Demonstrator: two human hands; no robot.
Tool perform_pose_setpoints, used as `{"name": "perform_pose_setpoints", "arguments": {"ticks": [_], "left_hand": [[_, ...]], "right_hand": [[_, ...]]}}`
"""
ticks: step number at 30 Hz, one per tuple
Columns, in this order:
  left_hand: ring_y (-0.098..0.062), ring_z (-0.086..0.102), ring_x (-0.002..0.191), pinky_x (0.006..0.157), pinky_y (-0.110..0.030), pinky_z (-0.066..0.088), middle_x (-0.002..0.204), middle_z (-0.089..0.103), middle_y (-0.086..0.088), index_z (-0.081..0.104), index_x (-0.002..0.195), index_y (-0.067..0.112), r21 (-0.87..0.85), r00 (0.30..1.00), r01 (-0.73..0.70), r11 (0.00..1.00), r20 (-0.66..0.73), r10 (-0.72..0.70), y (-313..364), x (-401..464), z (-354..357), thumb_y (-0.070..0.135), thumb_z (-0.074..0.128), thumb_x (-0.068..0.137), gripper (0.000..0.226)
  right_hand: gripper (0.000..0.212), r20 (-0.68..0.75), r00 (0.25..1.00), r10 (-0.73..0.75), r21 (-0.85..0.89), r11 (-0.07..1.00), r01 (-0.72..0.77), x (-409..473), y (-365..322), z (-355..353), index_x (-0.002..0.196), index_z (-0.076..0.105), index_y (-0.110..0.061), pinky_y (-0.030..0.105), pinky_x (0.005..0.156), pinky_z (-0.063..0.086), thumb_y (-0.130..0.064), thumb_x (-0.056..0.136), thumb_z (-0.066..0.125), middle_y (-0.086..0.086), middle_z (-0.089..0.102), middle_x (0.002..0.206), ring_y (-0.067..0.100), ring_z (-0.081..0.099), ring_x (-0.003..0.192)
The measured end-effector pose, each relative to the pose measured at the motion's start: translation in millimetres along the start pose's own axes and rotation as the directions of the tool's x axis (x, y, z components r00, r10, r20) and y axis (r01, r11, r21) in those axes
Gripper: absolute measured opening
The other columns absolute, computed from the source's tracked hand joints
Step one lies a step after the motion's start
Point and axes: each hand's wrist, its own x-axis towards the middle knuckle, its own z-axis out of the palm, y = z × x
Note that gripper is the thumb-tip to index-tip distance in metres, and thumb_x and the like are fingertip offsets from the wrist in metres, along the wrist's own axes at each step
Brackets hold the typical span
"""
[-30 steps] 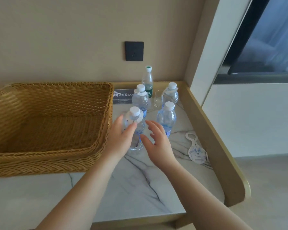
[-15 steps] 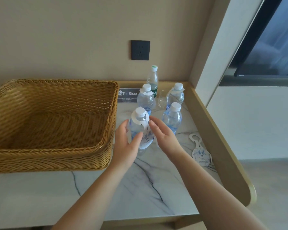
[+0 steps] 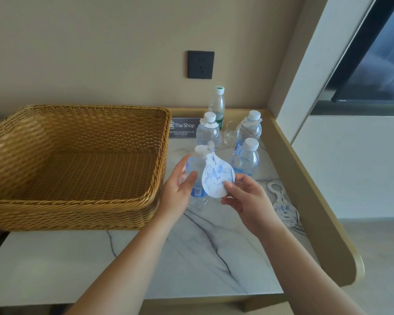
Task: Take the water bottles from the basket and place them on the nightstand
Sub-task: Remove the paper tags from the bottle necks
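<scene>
The left hand (image 3: 180, 189) holds a water bottle (image 3: 197, 178) standing on the counter (image 3: 214, 258). The right hand (image 3: 248, 201) pinches its paper tag (image 3: 216, 178).

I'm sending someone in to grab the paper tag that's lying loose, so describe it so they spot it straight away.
Start at the wicker basket on the marble nightstand and go right, past the cluster of water bottles. The loose tag lies flat near the right rim. Unlike the other tags, it hangs on no bottle.

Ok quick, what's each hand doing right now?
Left hand: gripping the front water bottle.
Right hand: pinching the bottle's paper neck tag.
</scene>
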Motion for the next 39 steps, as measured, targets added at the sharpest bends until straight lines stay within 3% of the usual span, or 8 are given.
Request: {"name": "perform_pose_setpoints", "arguments": {"ticks": [5, 10, 13, 15, 19, 28, 35, 39], "left_hand": [[-0.022, 0.044, 0.135, 0.108, -0.042, 0.041, 0.147, 0.046, -0.010, 0.040, 0.143, 0.015, -0.003, 0.999, -0.036, 0.999, -0.007, 0.036, -6.9, 1.9, -1.1, 0.016, 0.055, 0.095, 0.050], [-0.012, 0.046, 0.132, 0.095, -0.010, 0.040, 0.142, 0.048, 0.003, 0.044, 0.135, 0.030, 0.022, 0.998, -0.049, 0.999, -0.042, 0.050, -11.3, 2.4, -0.9, 0.021, 0.056, 0.095, 0.043], [-0.012, 0.048, 0.129, 0.096, -0.010, 0.039, 0.137, 0.052, 0.001, 0.044, 0.137, 0.024, 0.078, 0.994, -0.084, 0.993, -0.057, 0.088, -17.0, 1.7, 0.9, 0.019, 0.054, 0.096, 0.042], [-0.016, 0.050, 0.129, 0.100, -0.015, 0.039, 0.138, 0.052, -0.009, 0.042, 0.140, 0.020, 0.132, 0.992, -0.095, 0.987, -0.072, 0.105, -20.9, 2.1, 1.7, 0.023, 0.053, 0.097, 0.045], [-0.012, 0.046, 0.130, 0.091, 0.000, 0.033, 0.143, 0.044, -0.004, 0.041, 0.141, 0.020, 0.163, 0.983, -0.113, 0.980, -0.124, 0.134, -23.9, 3.6, 5.1, 0.021, 0.053, 0.097, 0.046], [-0.008, 0.045, 0.127, 0.095, -0.002, 0.032, 0.138, 0.043, -0.003, 0.039, 0.142, 0.015, 0.192, 0.973, -0.159, 0.968, -0.137, 0.187, -30.3, 4.3, 7.6, 0.019, 0.050, 0.098, 0.046], [0.020, 0.038, 0.121, 0.095, 0.000, 0.030, 0.137, 0.042, -0.004, 0.038, 0.142, 0.014, 0.167, 0.976, -0.166, 0.972, -0.114, 0.186, -27.4, 2.4, 9.2, 0.017, 0.049, 0.098, 0.045], [0.022, 0.037, 0.120, 0.093, 0.001, 0.030, 0.136, 0.042, -0.001, 0.039, 0.142, 0.015, 0.190, 0.974, -0.164, 0.968, -0.122, 0.189, -26.4, 2.2, 9.5, 0.019, 0.049, 0.098, 0.045]], "right_hand": [[0.005, 0.029, 0.993, -0.113, -0.059, 0.992, 0.115, 3.5, -25.2, 21.1, 0.095, 0.059, -0.003, 0.026, 0.061, 0.055, -0.001, 0.090, 0.059, 0.008, 0.072, 0.084, 0.017, 0.062, 0.060], [0.008, -0.103, 0.963, -0.250, -0.056, 0.968, 0.245, 1.5, -38.7, 13.7, 0.093, 0.065, -0.010, 0.028, 0.064, 0.056, -0.004, 0.090, 0.060, 0.006, 0.073, 0.082, 0.017, 0.065, 0.065], [0.007, -0.285, 0.922, -0.263, -0.033, 0.964, 0.265, -8.8, -37.4, -24.3, 0.096, 0.065, -0.010, 0.026, 0.063, 0.056, -0.007, 0.091, 0.061, 0.006, 0.073, 0.084, 0.016, 0.064, 0.065], [0.008, -0.415, 0.885, -0.211, -0.012, 0.974, 0.226, -17.3, -31.3, -57.3, 0.098, 0.065, -0.010, 0.024, 0.063, 0.055, -0.011, 0.090, 0.063, 0.009, 0.072, 0.089, 0.017, 0.065, 0.068], [0.008, -0.601, 0.795, -0.086, -0.052, 0.996, 0.068, -23.4, -6.3, -107.2, 0.098, 0.062, -0.005, 0.022, 0.058, 0.055, -0.008, 0.090, 0.063, 0.018, 0.070, 0.098, 0.019, 0.066, 0.066], [0.015, -0.794, 0.607, -0.018, -0.212, 0.945, -0.250, -5.3, 42.3, -136.0, 0.102, 0.064, -0.003, 0.017, 0.042, 0.046, -0.012, 0.091, 0.061, 0.010, 0.068, 0.083, 0.014, 0.058, 0.056], [0.038, -0.748, 0.651, -0.128, -0.548, 0.673, -0.497, -14.6, 37.7, -133.9, 0.110, 0.057, -0.001, 0.029, 0.071, 0.043, -0.033, 0.091, 0.059, 0.016, 0.065, 0.107, 0.033, 0.062, 0.097], [0.041, -0.565, 0.756, -0.329, -0.820, 0.327, -0.470, -25.6, 45.5, -123.1, 0.124, 0.046, -0.004, 0.039, 0.084, 0.044, -0.029, 0.092, 0.053, 0.016, 0.049, 0.123, 0.035, 0.047, 0.114]]}}
